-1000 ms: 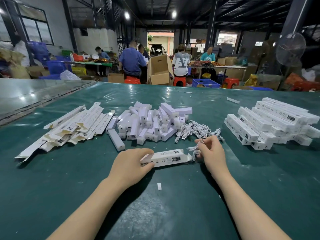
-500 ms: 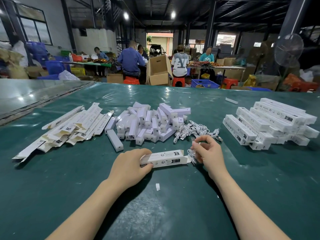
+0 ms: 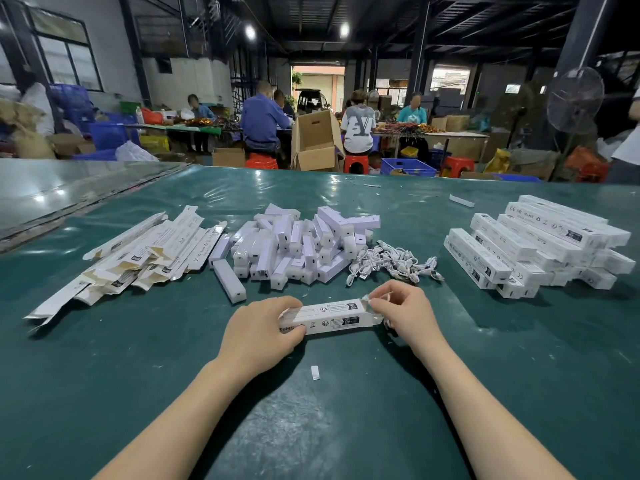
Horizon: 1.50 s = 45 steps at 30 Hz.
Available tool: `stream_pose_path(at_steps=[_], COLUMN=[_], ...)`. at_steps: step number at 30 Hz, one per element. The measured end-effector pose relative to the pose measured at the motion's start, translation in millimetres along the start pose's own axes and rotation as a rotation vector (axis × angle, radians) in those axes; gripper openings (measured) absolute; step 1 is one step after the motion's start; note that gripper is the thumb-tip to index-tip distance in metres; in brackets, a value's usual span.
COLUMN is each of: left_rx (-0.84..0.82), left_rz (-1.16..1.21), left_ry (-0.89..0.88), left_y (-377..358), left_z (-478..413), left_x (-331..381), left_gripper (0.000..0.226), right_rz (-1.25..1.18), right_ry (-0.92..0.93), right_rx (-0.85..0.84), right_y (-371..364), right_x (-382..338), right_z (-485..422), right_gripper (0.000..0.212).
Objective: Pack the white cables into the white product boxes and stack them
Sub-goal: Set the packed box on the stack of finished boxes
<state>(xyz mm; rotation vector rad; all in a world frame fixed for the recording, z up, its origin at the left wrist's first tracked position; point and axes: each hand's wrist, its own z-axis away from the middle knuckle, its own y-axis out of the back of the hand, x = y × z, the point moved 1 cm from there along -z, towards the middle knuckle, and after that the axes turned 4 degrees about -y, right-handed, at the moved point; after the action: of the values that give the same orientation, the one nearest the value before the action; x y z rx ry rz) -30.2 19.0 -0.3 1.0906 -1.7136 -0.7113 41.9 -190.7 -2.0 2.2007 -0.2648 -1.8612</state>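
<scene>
White product box point(image 3: 329, 315) lies lengthwise between both grips, the left hand point(image 3: 258, 329) clasping one end, the right hand point(image 3: 403, 311) pinching a mostly hidden cable point(image 3: 385, 297) at its open mouth.

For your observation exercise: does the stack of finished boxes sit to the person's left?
No, the stacked boxes lie at the table's right.

Txt on held box point(image 3: 329, 317) reads "oHS", 1st letter hidden; stacked boxes point(image 3: 554, 226) show CE + RoHS
</scene>
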Motion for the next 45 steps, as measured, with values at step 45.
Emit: stream_pose_path(at_steps=[45], left_rx=[0.112], left_rz=[0.257], left_ry=[0.081], left_y=[-4], left_z=[2], left_x=[-6], left_gripper=[0.028], right_rz=[-0.344], right_ry=[-0.045], right_rx=[-0.031], right_y=[1], right_x=[2], right_z=[-2], right_gripper=[0.023])
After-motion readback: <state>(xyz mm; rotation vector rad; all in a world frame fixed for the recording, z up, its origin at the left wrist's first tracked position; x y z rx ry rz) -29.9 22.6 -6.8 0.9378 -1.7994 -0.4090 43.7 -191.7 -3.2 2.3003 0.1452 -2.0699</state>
